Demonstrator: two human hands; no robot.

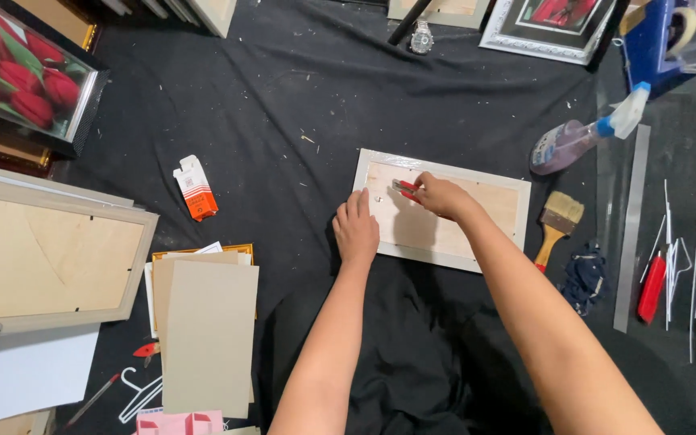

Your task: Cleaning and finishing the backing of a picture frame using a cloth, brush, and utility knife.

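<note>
While both forearms reach forward over the black cloth-covered floor, the left hand lies flat and open, fingers together, pressing on the near left edge of a small rectangular picture frame with a pale whitewashed border and light wooden backing board. Just beyond it, the right hand is closed around a small red-handled metal tool, whose tip meets the backing board close to the frame's far left corner. This frame lies face down near the middle of the cloth, its long sides running left to right and slightly tilted. A wooden-handled flat paintbrush with pale bristles lies just beside the frame's right edge. Farther right, a clear spray bottle of purplish liquid with a white and blue trigger lies on its side. Near the left edge rests a larger face-down frame, with beige cardboard sheets nearer.
</note>
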